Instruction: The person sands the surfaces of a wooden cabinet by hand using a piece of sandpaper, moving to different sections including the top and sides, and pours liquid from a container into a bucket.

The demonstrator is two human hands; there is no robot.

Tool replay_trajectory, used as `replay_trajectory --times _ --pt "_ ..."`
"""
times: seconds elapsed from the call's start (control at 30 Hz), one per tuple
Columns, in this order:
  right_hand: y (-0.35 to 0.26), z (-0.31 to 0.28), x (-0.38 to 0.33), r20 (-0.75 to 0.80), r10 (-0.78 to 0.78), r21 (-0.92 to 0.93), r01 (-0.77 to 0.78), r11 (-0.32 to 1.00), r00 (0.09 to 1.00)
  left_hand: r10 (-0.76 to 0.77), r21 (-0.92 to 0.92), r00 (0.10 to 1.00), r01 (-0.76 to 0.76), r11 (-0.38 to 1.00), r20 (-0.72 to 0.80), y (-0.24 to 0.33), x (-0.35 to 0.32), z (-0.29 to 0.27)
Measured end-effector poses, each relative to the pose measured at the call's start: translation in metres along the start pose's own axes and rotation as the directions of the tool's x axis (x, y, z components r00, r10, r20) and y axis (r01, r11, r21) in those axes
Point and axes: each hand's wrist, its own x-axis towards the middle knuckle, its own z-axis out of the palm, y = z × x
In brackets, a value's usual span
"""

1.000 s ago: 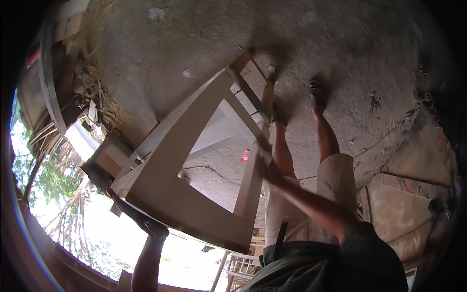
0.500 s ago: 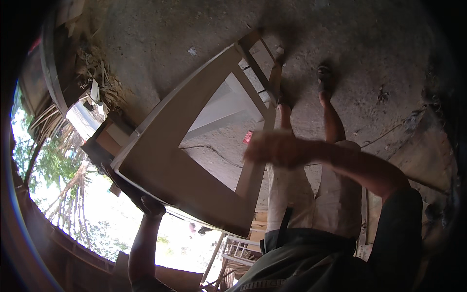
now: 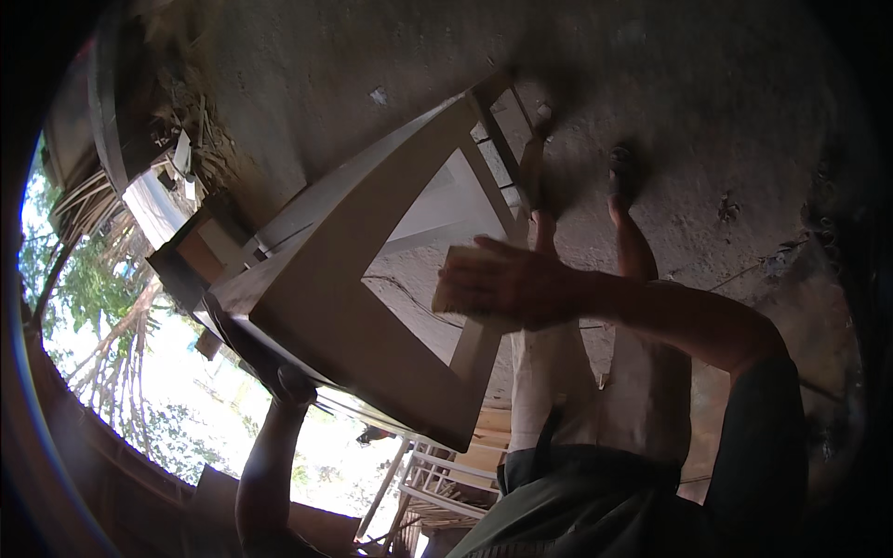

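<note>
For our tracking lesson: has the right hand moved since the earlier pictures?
Yes. Judged against the pale frame, the right hand has moved left, extending farther across it.

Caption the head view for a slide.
Right hand holding a tan block at a beige frame, left hand at the frame's lower edge.

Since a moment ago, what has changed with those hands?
The right hand has moved left, partly across the opening of the pale frame; its forearm lies flatter, elbow out to the right. The tan block under it now shows clearly. The left hand stays at the frame's lower-left edge.
</note>
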Motion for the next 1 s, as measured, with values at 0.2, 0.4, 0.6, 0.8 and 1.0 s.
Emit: replay_trajectory --times 0.2,0.4,0.6,0.8,1.0 --pt "0.124 0.050 0.004 0.060 -0.167 -0.460 0.176 0.870 0.984 0.009 0.012 1.000 -0.009 1.000 -0.021 0.003 0.001 0.008" --pt "0.131 0.103 -0.006 0.174 -0.110 -0.718 0.202 0.666 0.979 -0.001 0.054 1.000 0.002 0.999 -0.022 0.013 0.008 0.005" --pt "0.122 0.006 0.013 0.239 -0.053 -0.458 0.161 0.874 0.970 0.036 0.084 0.999 -0.033 0.996 -0.034 0.021 0.022 0.010" --pt "0.124 0.049 0.007 0.335 -0.234 -0.344 0.349 0.872 0.913 0.011 0.112 0.999 -0.007 0.994 -0.038 0.027 0.008 0.008" --pt "0.160 0.064 0.013 0.232 -0.037 -0.453 0.142 0.880 0.972 0.008 0.104 0.999 -0.005 0.995 -0.033 0.020 0.006 0.003"
